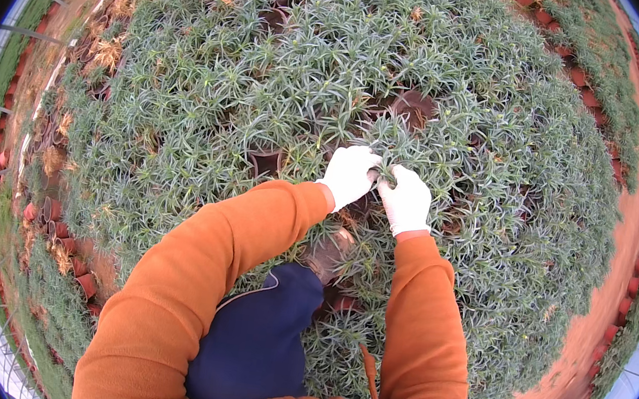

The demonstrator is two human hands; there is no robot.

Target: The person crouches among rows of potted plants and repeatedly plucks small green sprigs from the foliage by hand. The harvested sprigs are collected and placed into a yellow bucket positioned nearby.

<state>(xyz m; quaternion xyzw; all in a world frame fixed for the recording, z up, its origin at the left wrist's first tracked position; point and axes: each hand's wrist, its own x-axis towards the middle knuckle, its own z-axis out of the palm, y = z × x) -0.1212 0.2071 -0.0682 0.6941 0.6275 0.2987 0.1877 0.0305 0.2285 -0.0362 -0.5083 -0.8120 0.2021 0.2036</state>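
Note:
My left hand (350, 176), in a white glove, reaches in among narrow grey-green leaves in the middle of the view. Close beside it, also gloved in white, is my right hand (407, 199). The fingertips of both hands nearly meet and pinch a leafy plant shoot (393, 156); the exact grip is partly hidden by fingers and leaves. Below the hands, dry brown leaves (348, 220) show in a gap between plants. A dark plant pot (266, 163) shows to the left of my left hand, and a brown pot (415, 105) lies beyond both hands.
Densely set potted plants (202, 85) surround me. My leg in navy trousers (262, 341) stands among them. A dirt path (590, 313) curves along the right, with rows of reddish pots (588, 100) nearby. Pots lie tipped over (54, 219) at the left, near withered plants (106, 51).

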